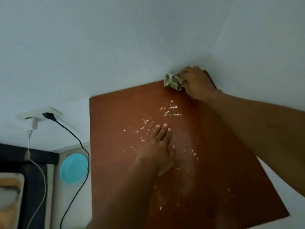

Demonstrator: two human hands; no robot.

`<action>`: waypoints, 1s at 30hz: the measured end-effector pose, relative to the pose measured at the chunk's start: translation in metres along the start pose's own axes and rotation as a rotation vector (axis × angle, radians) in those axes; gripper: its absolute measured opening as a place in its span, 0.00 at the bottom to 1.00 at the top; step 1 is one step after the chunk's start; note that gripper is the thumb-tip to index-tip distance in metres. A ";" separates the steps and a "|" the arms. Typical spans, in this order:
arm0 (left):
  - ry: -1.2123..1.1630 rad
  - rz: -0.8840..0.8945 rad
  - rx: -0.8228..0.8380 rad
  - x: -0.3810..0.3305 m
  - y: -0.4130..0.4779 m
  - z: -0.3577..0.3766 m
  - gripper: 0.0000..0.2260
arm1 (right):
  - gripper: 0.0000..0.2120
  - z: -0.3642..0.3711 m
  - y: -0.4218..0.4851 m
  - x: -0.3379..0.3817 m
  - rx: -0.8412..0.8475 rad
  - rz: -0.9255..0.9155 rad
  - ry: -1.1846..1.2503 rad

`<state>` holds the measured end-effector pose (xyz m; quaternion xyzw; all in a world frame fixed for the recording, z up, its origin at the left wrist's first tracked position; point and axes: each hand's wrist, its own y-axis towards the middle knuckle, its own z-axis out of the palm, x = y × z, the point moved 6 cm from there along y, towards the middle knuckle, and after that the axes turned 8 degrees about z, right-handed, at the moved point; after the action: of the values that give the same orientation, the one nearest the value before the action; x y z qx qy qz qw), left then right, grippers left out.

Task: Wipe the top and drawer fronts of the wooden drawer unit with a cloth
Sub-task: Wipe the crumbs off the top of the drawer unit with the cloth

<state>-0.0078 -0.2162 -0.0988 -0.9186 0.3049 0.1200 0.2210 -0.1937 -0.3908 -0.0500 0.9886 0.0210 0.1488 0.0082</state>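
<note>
Two hands work the wooden top (115, 129) of the drawer unit: the right hand (197, 83) has its grip pinched on a bunched cloth (174, 81) at the far corner by the wall, the left hand (158, 151) lies spread flat. Wiping the top looks barely begun — white specks (168, 111) remain, so a sweep toward them seems next. One turquoise bowl (73, 168) looks empty.

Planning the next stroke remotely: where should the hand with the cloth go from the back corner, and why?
Probably draw the right hand, shut on the crumpled green patterned cloth, toward the person across the reddish-brown wooden top. White specks lie scattered mid-surface, unwiped, between the cloth and the flat left hand, which may need lifting aside.
</note>
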 end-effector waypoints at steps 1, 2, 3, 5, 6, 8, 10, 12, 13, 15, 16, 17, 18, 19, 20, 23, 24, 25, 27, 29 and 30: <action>0.011 0.009 -0.005 0.001 -0.001 0.003 0.33 | 0.20 0.014 0.009 0.002 0.039 0.003 0.011; 0.022 0.020 -0.011 0.002 -0.002 0.006 0.34 | 0.21 0.029 0.012 0.003 0.068 0.005 0.021; 0.024 0.025 -0.017 0.003 -0.003 0.009 0.35 | 0.23 0.042 0.010 0.004 0.088 0.018 0.019; 0.010 0.023 -0.025 0.005 -0.005 0.011 0.35 | 0.26 0.061 0.000 0.003 0.119 0.053 -0.042; 0.007 0.022 -0.029 0.006 -0.005 0.011 0.35 | 0.27 0.064 -0.006 0.002 0.133 0.066 -0.064; -0.011 0.028 -0.028 0.005 -0.004 0.009 0.35 | 0.27 0.063 -0.019 0.003 0.161 0.061 -0.063; -0.027 0.031 -0.016 0.003 -0.004 0.006 0.36 | 0.27 0.059 -0.044 0.006 0.175 0.040 -0.053; -0.043 0.019 0.005 0.005 -0.003 0.005 0.36 | 0.27 0.058 -0.082 0.010 0.161 0.025 -0.046; -0.062 0.010 0.016 0.006 -0.002 0.004 0.35 | 0.28 0.058 -0.105 0.011 0.159 0.021 -0.040; -0.080 0.005 0.029 0.006 -0.002 0.004 0.33 | 0.28 0.059 -0.155 0.014 0.170 0.017 -0.034; -0.074 0.005 0.037 0.004 -0.002 0.003 0.31 | 0.27 0.058 -0.180 0.014 0.167 0.015 -0.028; -0.067 0.001 0.046 0.002 -0.002 0.001 0.29 | 0.27 0.056 -0.206 0.015 0.154 0.010 -0.020; -0.059 -0.009 0.055 0.000 -0.002 -0.001 0.28 | 0.26 0.054 -0.231 0.014 0.140 0.005 -0.013; -0.050 -0.023 0.065 -0.003 -0.003 -0.004 0.28 | 0.25 0.051 -0.256 0.014 0.123 -0.001 0.001; -0.040 -0.040 0.072 -0.006 -0.004 -0.008 0.27 | 0.24 0.049 -0.282 0.013 0.105 -0.008 0.025; 0.015 -0.068 0.086 -0.021 -0.009 -0.020 0.26 | 0.21 0.043 -0.365 0.006 0.016 -0.015 0.103; 0.032 -0.072 0.096 -0.026 -0.011 -0.021 0.26 | 0.21 0.043 -0.392 0.003 -0.018 -0.017 0.092; 0.043 -0.080 0.103 -0.030 -0.013 -0.023 0.26 | 0.22 0.043 -0.415 0.002 -0.047 -0.023 0.075; 0.064 -0.100 0.108 -0.034 -0.015 -0.026 0.26 | 0.25 0.038 -0.445 0.001 -0.072 -0.032 0.056; 0.064 -0.108 0.130 -0.037 -0.015 -0.027 0.26 | 0.30 0.031 -0.455 0.002 -0.037 -0.059 0.027; 0.051 -0.107 0.142 -0.037 -0.015 -0.027 0.26 | 0.29 0.025 -0.455 0.005 -0.027 -0.093 0.031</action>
<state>-0.0251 -0.1997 -0.0574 -0.9183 0.2687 0.0628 0.2840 -0.1997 0.0639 -0.0823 0.9840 0.0652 0.1637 0.0280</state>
